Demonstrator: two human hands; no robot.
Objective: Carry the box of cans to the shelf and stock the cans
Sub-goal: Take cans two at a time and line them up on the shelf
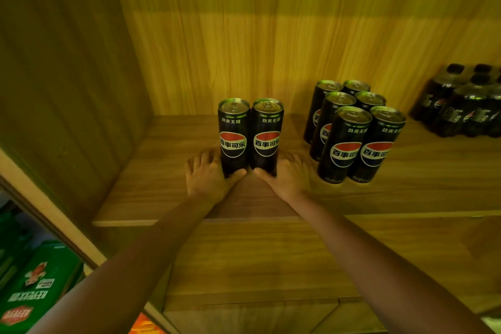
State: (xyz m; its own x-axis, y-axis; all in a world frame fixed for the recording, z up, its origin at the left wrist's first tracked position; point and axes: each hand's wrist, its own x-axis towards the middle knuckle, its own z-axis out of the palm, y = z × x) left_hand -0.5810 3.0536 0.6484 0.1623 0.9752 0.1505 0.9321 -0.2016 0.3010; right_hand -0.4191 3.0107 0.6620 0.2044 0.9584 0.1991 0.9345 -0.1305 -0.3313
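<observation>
Wood shelf (162, 184) all round, back panel and side wall too, and this looks well into the stocking part. The left hand (207, 176) is wrapped round the bottom of the left can (233, 135), thumb across the front, fingers round the far side. The right hand (287, 179) does the same on the right can (267, 135). Both cans stand upright on the board, touching side by side, labels facing out, a bit back from the front edge. So neither hand is free, each is clamped on its own can.

Off to the right, apart from this pair, there's a block of six cans (355, 130) lined up two wide, and further right some bottles (466, 106). The box isn't in view, so no idea how many are left in it. Green cartons (35, 285) show at the lower left, below the shelf.

My guess: this is the set-down and straighten bit. The next move calls for letting go without knocking them, since tall skinny cans tip easily. Maybe slide the pair toward the six first so the rows match, then go back for more.
</observation>
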